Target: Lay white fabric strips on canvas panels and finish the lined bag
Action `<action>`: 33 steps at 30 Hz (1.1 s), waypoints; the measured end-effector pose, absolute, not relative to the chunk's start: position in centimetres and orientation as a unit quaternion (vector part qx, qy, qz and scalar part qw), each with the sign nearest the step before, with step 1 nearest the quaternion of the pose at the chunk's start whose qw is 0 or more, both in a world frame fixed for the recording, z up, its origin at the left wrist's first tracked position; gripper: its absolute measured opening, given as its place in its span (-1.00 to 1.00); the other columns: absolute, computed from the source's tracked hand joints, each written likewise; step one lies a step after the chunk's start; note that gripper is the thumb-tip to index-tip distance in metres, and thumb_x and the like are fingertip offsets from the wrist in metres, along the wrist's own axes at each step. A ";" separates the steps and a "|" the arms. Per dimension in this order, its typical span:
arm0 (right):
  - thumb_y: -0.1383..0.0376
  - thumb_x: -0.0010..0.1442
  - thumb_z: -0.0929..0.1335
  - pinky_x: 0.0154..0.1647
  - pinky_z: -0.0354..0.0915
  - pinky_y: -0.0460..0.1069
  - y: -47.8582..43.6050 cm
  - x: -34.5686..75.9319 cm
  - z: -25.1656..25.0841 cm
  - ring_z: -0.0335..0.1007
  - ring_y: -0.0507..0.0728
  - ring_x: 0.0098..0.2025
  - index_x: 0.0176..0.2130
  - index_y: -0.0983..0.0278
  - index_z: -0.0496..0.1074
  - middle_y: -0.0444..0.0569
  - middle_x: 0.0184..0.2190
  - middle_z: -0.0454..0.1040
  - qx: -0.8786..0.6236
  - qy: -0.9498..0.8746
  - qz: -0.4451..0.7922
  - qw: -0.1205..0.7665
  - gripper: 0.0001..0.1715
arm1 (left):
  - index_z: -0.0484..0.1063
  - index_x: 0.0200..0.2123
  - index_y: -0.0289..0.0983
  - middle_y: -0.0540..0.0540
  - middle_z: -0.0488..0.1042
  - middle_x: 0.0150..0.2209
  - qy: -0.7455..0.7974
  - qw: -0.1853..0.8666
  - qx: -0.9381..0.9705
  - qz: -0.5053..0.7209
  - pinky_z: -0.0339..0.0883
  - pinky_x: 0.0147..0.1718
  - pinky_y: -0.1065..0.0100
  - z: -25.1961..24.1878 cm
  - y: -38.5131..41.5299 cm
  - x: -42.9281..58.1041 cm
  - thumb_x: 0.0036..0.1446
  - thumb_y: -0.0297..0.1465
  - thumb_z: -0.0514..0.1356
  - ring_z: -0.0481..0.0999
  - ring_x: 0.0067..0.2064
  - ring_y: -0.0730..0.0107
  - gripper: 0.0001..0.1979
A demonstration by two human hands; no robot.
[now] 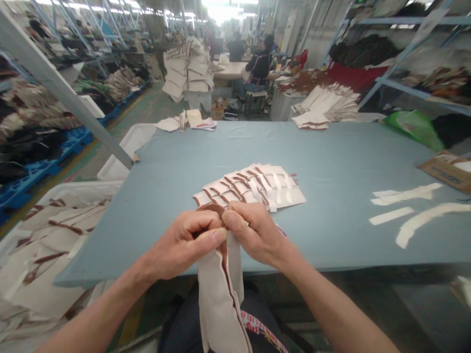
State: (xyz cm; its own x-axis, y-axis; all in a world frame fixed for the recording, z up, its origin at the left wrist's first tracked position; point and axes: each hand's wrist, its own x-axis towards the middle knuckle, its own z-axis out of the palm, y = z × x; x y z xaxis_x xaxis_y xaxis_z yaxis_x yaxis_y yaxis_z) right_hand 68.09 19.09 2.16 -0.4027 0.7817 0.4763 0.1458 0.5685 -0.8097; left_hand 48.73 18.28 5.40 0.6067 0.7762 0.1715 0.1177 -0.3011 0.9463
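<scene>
A cream fabric piece with brown edging (pixel 217 299) hangs down over the table's front edge, toward my lap. My left hand (pixel 191 240) is closed on its upper end, thumb pressed on top. Close beside it, my right hand (pixel 253 228) pinches the same end, the two hands nearly touching. A brown curved part of the piece shows just above my fingers. Right behind my hands lies a fanned stack of cream pieces with brown trim (pixel 235 186), with several white strips (pixel 277 189) across its right part.
The blue-covered table (pixel 338 162) spans the front. Loose white strips (pixel 392 215) and a cardboard piece (pixel 447 169) lie at right. A fabric pile (pixel 327 105) sits at the far edge. A white bin of pieces (pixel 66 189) stands at left, below a slanted metal post (pixel 77 93). A person (pixel 259 66) sits beyond.
</scene>
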 end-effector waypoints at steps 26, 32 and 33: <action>-0.33 0.41 0.16 -0.52 0.10 -0.08 18.2 69.1 -0.7 0.02 -0.02 -0.58 -0.53 0.19 0.17 -0.23 -0.61 0.17 -0.228 -0.681 0.483 0.501 -0.21 | 0.27 -0.50 -0.24 0.04 0.28 -0.53 0.340 0.490 0.701 0.392 0.15 -0.43 0.37 2.6 14.1 52.1 0.49 -0.03 0.05 0.25 -0.47 0.44 -0.45; -0.31 0.44 0.12 -0.41 0.12 -0.07 18.1 71.3 2.4 0.02 -0.01 -0.52 -0.53 0.22 0.18 -0.24 -0.58 0.15 -0.213 -0.712 0.552 0.378 -0.19 | 0.29 -0.50 -0.23 0.02 0.35 -0.54 0.309 0.470 0.743 0.362 0.18 -0.45 0.35 3.8 14.3 52.4 0.51 -0.03 0.01 0.31 -0.49 0.41 -0.44; -0.29 0.46 0.12 -0.42 0.10 -0.07 18.0 71.5 2.8 0.02 -0.02 -0.53 -0.53 0.22 0.18 -0.24 -0.58 0.15 -0.220 -0.734 0.531 0.363 -0.19 | 0.30 -0.49 -0.24 0.02 0.33 -0.53 0.309 0.471 0.743 0.362 0.17 -0.46 0.35 3.8 14.3 52.5 0.51 -0.04 0.02 0.29 -0.49 0.42 -0.44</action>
State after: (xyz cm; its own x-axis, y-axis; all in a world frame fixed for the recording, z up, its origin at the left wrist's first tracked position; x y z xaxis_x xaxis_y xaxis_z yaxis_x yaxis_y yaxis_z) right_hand 71.51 18.04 2.78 -0.6401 0.7079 0.2985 -0.0619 0.3398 -0.9385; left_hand 52.48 14.30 3.77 0.5462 0.8002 0.2476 0.1179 -0.3660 0.9231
